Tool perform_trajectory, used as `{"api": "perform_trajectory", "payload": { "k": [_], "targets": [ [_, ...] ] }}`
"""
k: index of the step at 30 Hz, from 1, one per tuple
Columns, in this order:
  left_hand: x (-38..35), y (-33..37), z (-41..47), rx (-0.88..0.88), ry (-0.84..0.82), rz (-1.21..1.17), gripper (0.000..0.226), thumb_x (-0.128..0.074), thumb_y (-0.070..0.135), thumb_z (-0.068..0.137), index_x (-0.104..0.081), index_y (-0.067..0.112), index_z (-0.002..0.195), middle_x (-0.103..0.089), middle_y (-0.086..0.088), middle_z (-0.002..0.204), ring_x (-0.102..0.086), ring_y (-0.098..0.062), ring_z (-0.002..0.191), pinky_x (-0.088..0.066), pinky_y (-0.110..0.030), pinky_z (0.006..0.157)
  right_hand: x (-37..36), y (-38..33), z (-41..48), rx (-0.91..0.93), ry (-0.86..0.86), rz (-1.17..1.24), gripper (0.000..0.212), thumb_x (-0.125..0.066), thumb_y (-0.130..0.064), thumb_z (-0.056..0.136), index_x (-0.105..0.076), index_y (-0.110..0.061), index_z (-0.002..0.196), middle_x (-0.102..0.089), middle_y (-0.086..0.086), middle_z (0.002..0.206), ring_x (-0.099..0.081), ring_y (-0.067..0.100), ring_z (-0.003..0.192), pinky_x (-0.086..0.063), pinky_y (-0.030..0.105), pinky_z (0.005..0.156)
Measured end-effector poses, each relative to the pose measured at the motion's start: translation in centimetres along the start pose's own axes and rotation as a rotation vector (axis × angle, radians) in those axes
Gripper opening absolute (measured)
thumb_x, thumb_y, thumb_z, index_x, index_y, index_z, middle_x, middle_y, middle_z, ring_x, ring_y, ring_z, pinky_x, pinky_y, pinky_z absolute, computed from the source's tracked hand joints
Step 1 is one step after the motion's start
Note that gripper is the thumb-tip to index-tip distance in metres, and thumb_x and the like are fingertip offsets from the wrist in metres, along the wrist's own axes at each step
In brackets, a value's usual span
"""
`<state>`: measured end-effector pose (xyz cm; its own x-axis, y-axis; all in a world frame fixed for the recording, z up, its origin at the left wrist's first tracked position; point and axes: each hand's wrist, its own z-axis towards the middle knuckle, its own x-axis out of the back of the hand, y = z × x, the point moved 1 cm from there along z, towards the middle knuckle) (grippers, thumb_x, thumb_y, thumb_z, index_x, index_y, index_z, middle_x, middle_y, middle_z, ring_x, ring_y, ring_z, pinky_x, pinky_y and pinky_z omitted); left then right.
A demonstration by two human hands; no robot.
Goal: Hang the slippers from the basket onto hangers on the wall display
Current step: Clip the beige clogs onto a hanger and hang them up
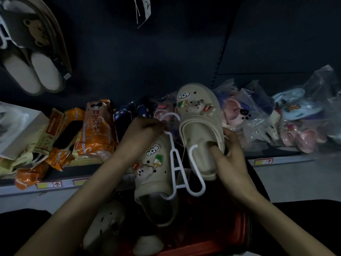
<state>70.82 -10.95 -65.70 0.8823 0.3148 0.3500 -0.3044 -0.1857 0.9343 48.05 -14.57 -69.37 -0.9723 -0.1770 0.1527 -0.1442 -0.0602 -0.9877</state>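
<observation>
Nearest: red basket [239, 235] sat low in view, with more pale slippers [108, 224] in it.

Above the basket, both hands were busy with one beige pair.
- Left hand [145, 130]: grip closed on the neck of the white hanger [177, 157], just under its hook.
- Left slipper [153, 174]: already on the hanger's left prong, toe up near that hand.
- Right hand [232, 156]: grip closed on the right slipper [199, 122], thumb inside the heel end, fingers round the side.
- The right prong's tip lay at this slipper's opening and didn't look seated under the upper.

Step in hand, as I read it, was loading the second slipper. To do it well:
- Hold the hanger steady by the neck.
- Slide the slipper down over the prong so the tip runs up into the toe box.
- Keep the charms facing out to match the first one.
- Make sure the prong clears the thumb.
- Check both sit level before lifting.

Behind the hands, a shelf carried orange packs [96, 133] and bagged slippers [276, 122].

Farthest: dark wall display [147, 52], with one hung pair [36, 52] at upper left. The loaded hanger belonged up there, and I couldn't make out a free peg.
</observation>
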Motion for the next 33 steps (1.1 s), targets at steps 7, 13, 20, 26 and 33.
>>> {"api": "perform_trajectory", "payload": {
  "k": [7,13,20,26,33],
  "targets": [
    [1.9,0.4,1.0,-0.069,0.260,-0.001,0.031,-0.067,0.030,0.102,-0.082,0.039,0.076,-0.077,-0.023,0.093,-0.074,-0.028,0.086,-0.058,-0.040,0.089,0.7,0.7,-0.7,0.080,-0.181,-0.004,0.071,-0.068,0.007,0.090,-0.040,-0.033,0.142,-0.062,-0.013,0.130,-0.065,0.002,0.116,-0.055,0.018,0.089],
    [4.8,1.2,1.7,-0.129,0.327,-0.069,0.030,-0.069,0.044,0.096,-0.082,0.019,0.087,-0.078,-0.014,0.085,-0.075,-0.032,0.087,-0.060,-0.054,0.089,2.0,1.8,0.0,0.004,-0.335,-0.107,0.084,-0.072,0.014,0.083,-0.039,-0.038,0.140,-0.066,-0.025,0.124,-0.063,-0.001,0.117,-0.056,0.020,0.088],
    [3.4,4.6,0.1,-0.347,0.180,-0.008,0.028,-0.065,0.023,0.104,-0.078,0.005,0.088,-0.073,-0.012,0.080,-0.064,-0.005,0.069,-0.049,-0.017,0.064,1.2,2.1,0.0,-0.071,-0.280,-0.171,0.065,-0.076,0.011,0.082,-0.053,-0.027,0.129,-0.069,-0.020,0.109,-0.065,-0.017,0.096,-0.046,0.000,0.074],
    [3.5,6.0,1.2,-0.444,0.166,0.224,0.027,-0.063,0.042,0.103,-0.076,0.024,0.087,-0.066,0.008,0.080,-0.062,-0.011,0.075,-0.047,-0.034,0.071,1.9,0.3,0.4,0.056,-0.067,-0.439,0.075,-0.070,-0.002,0.078,-0.044,-0.037,0.139,-0.058,-0.006,0.133,-0.058,0.010,0.123,-0.049,0.042,0.108],
    [5.1,7.5,2.0,-0.515,0.216,0.305,0.031,-0.060,0.051,0.100,-0.070,0.030,0.079,-0.060,0.013,0.069,-0.057,-0.007,0.068,-0.043,-0.034,0.066,-2.7,-8.9,-0.1,0.524,0.056,-0.447,0.025,-0.068,-0.023,0.092,-0.069,-0.032,0.116,-0.072,-0.012,0.097,-0.068,0.009,0.092,-0.055,0.030,0.078]
  ]
}}
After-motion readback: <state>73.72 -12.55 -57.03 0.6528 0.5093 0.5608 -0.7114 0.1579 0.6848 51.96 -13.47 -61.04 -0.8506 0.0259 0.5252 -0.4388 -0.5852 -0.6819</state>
